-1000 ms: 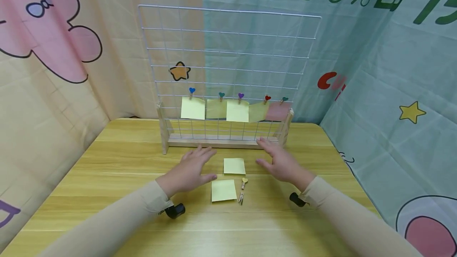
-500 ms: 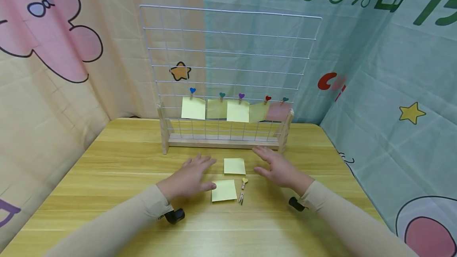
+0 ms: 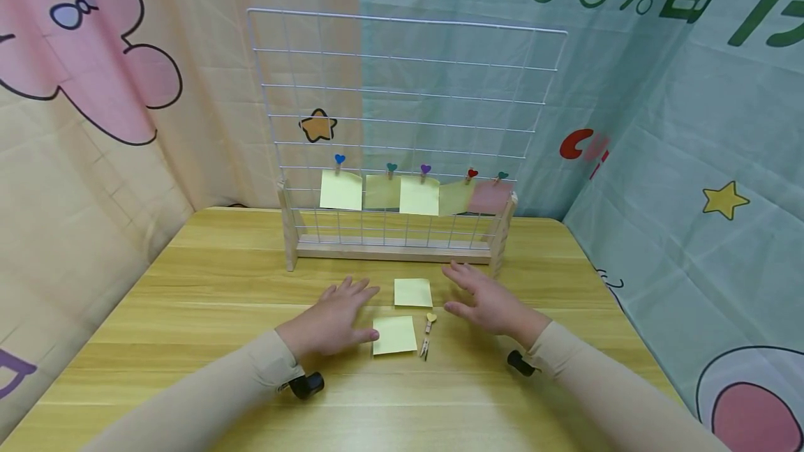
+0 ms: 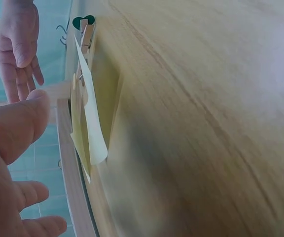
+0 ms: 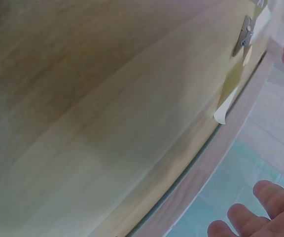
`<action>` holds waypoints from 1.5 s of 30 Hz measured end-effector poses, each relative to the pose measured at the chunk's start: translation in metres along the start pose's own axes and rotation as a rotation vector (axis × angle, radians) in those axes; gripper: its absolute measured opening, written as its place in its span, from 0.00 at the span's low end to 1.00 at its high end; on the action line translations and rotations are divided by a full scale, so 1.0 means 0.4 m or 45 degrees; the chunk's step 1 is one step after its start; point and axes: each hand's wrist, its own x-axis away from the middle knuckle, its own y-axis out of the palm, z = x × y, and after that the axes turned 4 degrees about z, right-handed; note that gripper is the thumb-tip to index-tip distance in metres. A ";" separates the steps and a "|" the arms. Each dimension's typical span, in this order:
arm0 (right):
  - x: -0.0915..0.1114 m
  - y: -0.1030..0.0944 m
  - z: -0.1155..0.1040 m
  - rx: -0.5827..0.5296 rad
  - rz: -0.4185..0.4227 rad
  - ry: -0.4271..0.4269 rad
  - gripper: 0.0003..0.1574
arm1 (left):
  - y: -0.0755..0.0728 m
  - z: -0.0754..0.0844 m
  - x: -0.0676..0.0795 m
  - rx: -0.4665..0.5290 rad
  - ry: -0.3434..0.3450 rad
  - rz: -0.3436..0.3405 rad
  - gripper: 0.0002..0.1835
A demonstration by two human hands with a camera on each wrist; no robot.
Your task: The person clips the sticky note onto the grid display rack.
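Observation:
My left hand is palm down over the wooden table, fingers spread, its thumb tip overlapping the left edge of the nearer pale yellow sticky note. My right hand is held out on the other side with straight fingers, to the right of the farther sticky note. Neither hand grips anything. Between the hands lies a small clothespin with a yellow heart, and a slim forked piece is in line below it. A dark green heart on a wooden clothespin shows in the left wrist view.
Behind the notes stands a white wire grid on a wooden base. Heart clothespins hold several notes on it, including a pink note. Printed curtains surround the table.
Both hands have come slightly down and back toward the body, the right one also a little leftward. The notes and clothespin lie where they were.

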 end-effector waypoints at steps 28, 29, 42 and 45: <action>-0.025 0.055 0.008 0.020 -0.127 0.008 0.29 | 0.032 0.008 0.002 -0.086 0.021 -0.073 0.42; -0.027 0.057 0.010 0.023 -0.134 0.009 0.28 | 0.032 0.009 0.002 -0.096 0.021 -0.074 0.42; -0.055 0.057 0.010 -0.007 -0.203 0.019 0.22 | 0.024 0.008 -0.004 -0.076 0.026 -0.105 0.46; -0.059 0.060 0.011 -0.003 -0.220 0.050 0.21 | 0.018 0.010 -0.005 -0.053 0.019 -0.138 0.46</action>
